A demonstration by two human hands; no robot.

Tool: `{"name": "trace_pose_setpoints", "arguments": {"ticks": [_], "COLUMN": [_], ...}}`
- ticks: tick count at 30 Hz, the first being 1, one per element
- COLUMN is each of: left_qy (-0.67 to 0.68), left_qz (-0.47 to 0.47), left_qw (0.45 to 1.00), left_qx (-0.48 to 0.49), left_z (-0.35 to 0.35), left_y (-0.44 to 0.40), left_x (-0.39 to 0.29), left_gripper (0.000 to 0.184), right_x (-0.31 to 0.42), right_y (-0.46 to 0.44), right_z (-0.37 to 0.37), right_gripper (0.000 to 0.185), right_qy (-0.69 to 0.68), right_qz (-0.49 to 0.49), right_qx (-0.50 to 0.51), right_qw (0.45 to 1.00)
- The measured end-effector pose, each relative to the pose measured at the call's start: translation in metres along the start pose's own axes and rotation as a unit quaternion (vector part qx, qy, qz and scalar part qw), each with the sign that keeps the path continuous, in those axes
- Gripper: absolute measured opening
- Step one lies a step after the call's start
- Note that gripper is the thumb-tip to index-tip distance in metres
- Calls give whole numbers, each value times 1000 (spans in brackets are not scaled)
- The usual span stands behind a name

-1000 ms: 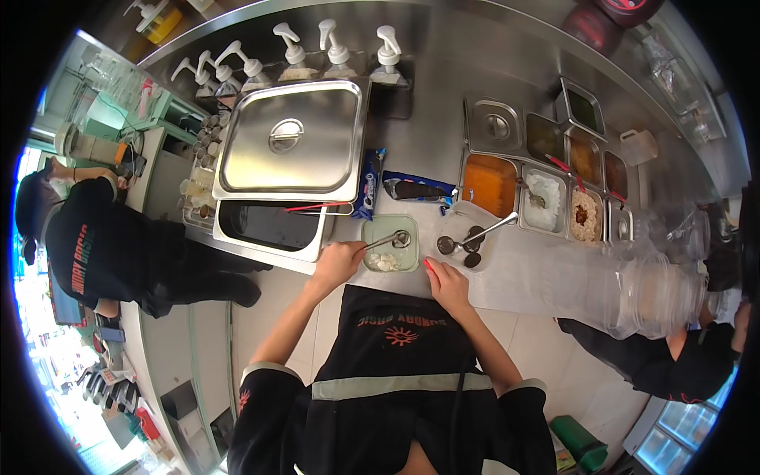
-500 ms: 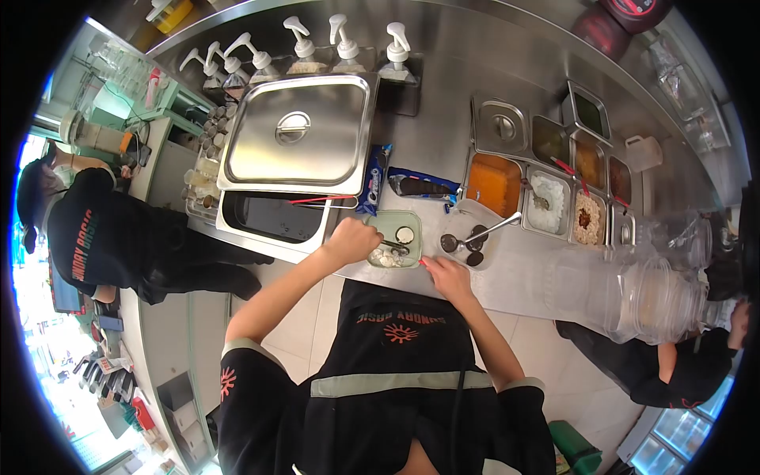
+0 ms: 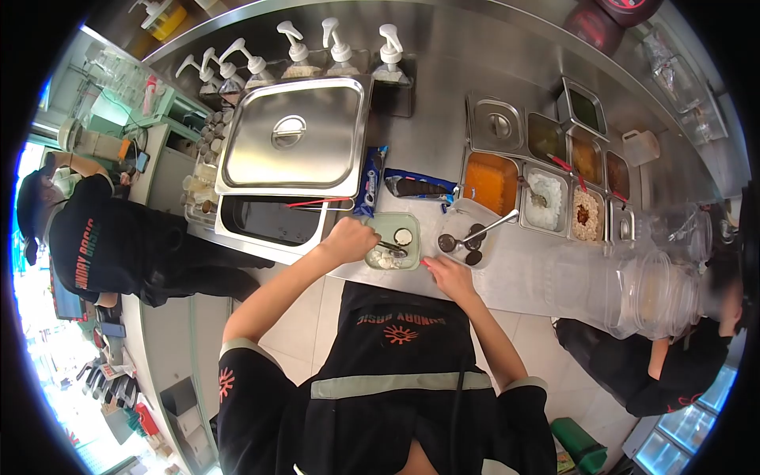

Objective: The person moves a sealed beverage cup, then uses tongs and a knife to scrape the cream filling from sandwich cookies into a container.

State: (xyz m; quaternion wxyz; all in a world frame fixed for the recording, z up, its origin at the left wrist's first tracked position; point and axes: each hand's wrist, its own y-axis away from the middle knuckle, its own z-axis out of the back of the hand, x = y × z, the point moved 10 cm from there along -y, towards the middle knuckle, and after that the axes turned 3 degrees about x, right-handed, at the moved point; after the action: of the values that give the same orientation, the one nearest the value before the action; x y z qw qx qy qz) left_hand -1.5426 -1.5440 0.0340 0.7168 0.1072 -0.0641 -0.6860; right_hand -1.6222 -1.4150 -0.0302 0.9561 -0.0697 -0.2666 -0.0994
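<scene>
My left hand point(image 3: 352, 240) is closed around the handle of a metal spoon point(image 3: 393, 250). The spoon's end lies inside a pale green rectangular container point(image 3: 416, 227), where a round cookie with white cream point(image 3: 403, 237) and white crumbly pieces point(image 3: 386, 260) also sit. At the container's near right corner is my right hand point(image 3: 449, 277), fingers pinched together around a small red piece point(image 3: 427, 261) that I cannot make out. Right beside it stands a clear tub point(image 3: 484, 255) with several dark cookies point(image 3: 473, 257) and a long-handled metal spoon point(image 3: 495, 225).
Blue cookie packets point(image 3: 370, 182) lie behind the green container. At left are a lidded steel pan point(image 3: 293, 131) and a pan of dark liquid point(image 3: 273, 220). Topping pans point(image 3: 491, 186) stand right, beside stacked clear containers point(image 3: 633, 297). Co-workers point(image 3: 103, 229) stand on both sides.
The view has shifted slightly. Both my hands stay at the green container, with little visible movement of the spoon. The co-worker at the left has moved an arm a little.
</scene>
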Motion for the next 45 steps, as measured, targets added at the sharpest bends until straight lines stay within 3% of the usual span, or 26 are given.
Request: {"name": "trace_pose_setpoints", "arguments": {"ticks": [10, 16, 19, 22, 28, 30, 33, 36, 38, 41, 45], "left_qy": [-12, -18, 2, -9, 199, 252, 321, 368, 495, 598, 654], "left_qz": [0, -1, -5, 24, 31, 63, 125, 195, 293, 326, 358], "left_qw": [997, 996, 1000, 999, 975, 964, 938, 905, 818, 732, 665], "left_qx": [74, 86, 17, 48, -91, -60, -36, -87, -15, 5, 31], "left_z": [-14, -26, -11, 4, 72, 59, 43, -9, -43, -94, -120], "left_y": [0, 7, 6, 5, -7, -18, -18, 11, 39, 67, 75], "left_x": [0, -4, -6, 10, 13, 8, 10, 28, 27, 21, 17], "left_gripper": [12, 13, 8, 9, 17, 23, 29, 31, 33, 31, 27], "right_x": [7, 8, 7, 6, 6, 7, 4, 1, -9, -15, -18], "right_y": [3, 8, 11, 14, 18, 16, 15, 16, 20, 21, 15], "right_z": [-4, -6, -6, -8, -7, -6, 1, 13, 8, 5, -6], "right_gripper": [17, 19, 19, 20, 20, 21, 21, 21, 22, 24, 27], "right_qy": [11, 3, -4, -4, -16, -12, -20, -46, -37, -29, -11], "right_qz": [-2, -2, -3, -15, -18, -16, -42, -81, -107, -126, -147], "right_qx": [-7, -13, -16, -2, -22, -25, -24, -64, -65, -59, -28], "right_qw": [1000, 1000, 1000, 1000, 999, 1000, 999, 994, 991, 990, 989]}}
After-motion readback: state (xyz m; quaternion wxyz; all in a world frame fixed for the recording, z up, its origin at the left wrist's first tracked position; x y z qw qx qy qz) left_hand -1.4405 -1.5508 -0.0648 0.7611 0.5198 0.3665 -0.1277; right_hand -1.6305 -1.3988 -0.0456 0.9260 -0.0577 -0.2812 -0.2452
